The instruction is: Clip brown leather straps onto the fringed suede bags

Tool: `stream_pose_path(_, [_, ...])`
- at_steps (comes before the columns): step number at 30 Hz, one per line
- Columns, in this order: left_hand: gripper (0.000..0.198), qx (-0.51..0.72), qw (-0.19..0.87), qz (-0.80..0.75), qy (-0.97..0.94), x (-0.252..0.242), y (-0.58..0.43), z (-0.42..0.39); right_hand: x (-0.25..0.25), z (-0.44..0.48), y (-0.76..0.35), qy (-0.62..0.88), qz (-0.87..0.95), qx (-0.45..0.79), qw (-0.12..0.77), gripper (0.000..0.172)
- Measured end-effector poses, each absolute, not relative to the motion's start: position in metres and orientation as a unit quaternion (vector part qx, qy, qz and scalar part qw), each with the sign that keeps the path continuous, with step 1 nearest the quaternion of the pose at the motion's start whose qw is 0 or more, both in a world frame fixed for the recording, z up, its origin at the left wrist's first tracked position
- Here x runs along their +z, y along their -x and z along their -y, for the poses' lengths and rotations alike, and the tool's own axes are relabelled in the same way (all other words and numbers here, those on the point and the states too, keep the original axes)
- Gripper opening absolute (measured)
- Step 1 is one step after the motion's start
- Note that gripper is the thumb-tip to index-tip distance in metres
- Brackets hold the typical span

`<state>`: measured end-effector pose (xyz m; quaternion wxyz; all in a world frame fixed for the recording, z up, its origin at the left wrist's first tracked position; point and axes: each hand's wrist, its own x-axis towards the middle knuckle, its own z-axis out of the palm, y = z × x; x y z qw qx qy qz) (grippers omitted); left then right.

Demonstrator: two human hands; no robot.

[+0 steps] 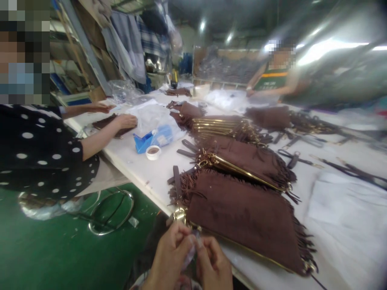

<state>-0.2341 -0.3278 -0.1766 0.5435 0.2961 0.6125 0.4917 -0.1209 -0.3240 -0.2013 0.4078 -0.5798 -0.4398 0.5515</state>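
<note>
At the bottom edge my left hand (169,253) and my right hand (213,262) meet, fingers pinched together on a small clear piece (195,241) that I cannot make out well. Both hands are just in front of the nearest brown suede fringed bag (242,221), close to its gold ring clasp (179,214). The bag lies flat on the white table (142,161) with a gold bar along its lower edge. Behind it lie more bags of the same kind (248,159), overlapped in a row.
A person in a black dotted top sits at the left, hands (127,121) on a brown piece. Another person (273,76) works at the far side. A small tape roll (153,152), blue plastic bag (154,139), loose straps (290,159) and white sheets (347,217) lie about. A metal ring stool (111,213) stands on the green floor.
</note>
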Motion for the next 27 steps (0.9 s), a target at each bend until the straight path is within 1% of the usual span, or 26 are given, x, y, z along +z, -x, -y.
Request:
stream_pose_path(6, [0.038, 0.475, 0.52, -0.632, -0.324, -0.178, 0.238, 0.319, -0.191, 0.314, 0.114, 0.619, 0.475, 0.482, 0.399, 0.046])
stream_pose_path(11, [0.046, 0.478, 0.549, -0.628, -0.276, -0.181, 0.24, 0.325, -0.189, 0.317, 0.114, 0.661, 0.492, 0.401, 0.4, 0.046])
stream_pose_path(14, [0.046, 0.486, 0.581, -0.603, -0.25, -0.183, 0.237, 0.325, -0.191, 0.318, 0.116, 0.675, 0.493, 0.381, 0.395, 0.047])
stream_pose_path(17, [0.041, 0.492, 0.59, -0.595, -0.237, -0.183, 0.233, 0.321, -0.192, 0.318, 0.117, 0.666, 0.522, 0.349, 0.402, 0.043])
stream_pose_path(21, [0.034, 0.492, 0.57, -0.616, -0.233, -0.177, 0.226, 0.313, -0.19, 0.319, 0.118, 0.632, 0.579, 0.266, 0.441, 0.036])
stream_pose_path(23, [0.028, 0.487, 0.55, -0.631, -0.25, -0.173, 0.222, 0.31, -0.189, 0.32, 0.119, 0.639, 0.583, 0.241, 0.44, 0.035])
stream_pose_path(25, [0.022, 0.482, 0.521, -0.649, -0.274, -0.171, 0.218, 0.307, -0.189, 0.321, 0.12, 0.656, 0.573, 0.238, 0.43, 0.038])
stream_pose_path(27, [0.017, 0.485, 0.495, -0.658, -0.296, -0.17, 0.215, 0.306, -0.19, 0.32, 0.12, 0.666, 0.553, 0.261, 0.426, 0.043])
